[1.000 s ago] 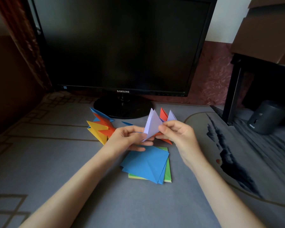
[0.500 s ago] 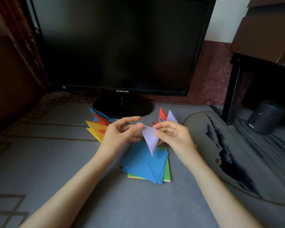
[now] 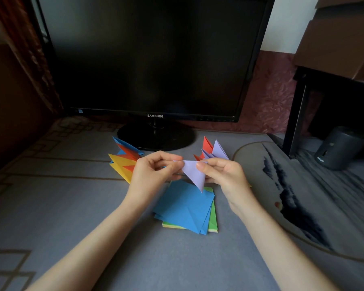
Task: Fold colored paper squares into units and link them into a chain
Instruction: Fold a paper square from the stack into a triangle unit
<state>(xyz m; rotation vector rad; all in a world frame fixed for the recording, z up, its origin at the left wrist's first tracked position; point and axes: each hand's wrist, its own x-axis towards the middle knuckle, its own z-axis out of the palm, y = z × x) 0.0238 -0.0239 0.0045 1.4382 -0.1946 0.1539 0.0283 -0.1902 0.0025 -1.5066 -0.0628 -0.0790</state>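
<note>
One lilac triangle (image 3: 192, 174) of folded paper hangs point down between two hands, held in the air above the blue squares (image 3: 183, 206) and clear of the surface (image 3: 72, 198). Its top edge runs level and its creases look sharp and flat. The left hand (image 3: 153, 171) takes the left corner in a narrow grip, thumb against curled fingers. The right hand (image 3: 223, 175) pinches the right corner the same way, its thumb lying on the paper's face.

The blue squares lie fanned in a loose stack, with at least three edges showing at the lower corner and faint diagonal creases on the top sheet. Under them sits one green pad (image 3: 213, 217) of sheets, square and neatly stacked, with a paler yellow-green strip at its near edge.

Two clusters of pointed folded units rest behind the hands. The left cluster (image 3: 124, 159) shows three colours, blue, orange and yellow, nested into zigzag spikes; how many units it holds cannot be told. The right cluster (image 3: 213, 150) shows two colours, red and lilac, with spikes standing upward.

The surface is matte grey with tan line patterns at the left and a curved border with dark streaks at the right. One black glossy monitor (image 3: 151, 59) stands on a round base at the back. To the right are one dark cylindrical speaker (image 3: 340, 148), one black leg (image 3: 294, 114) and one brown box (image 3: 345, 34).
</note>
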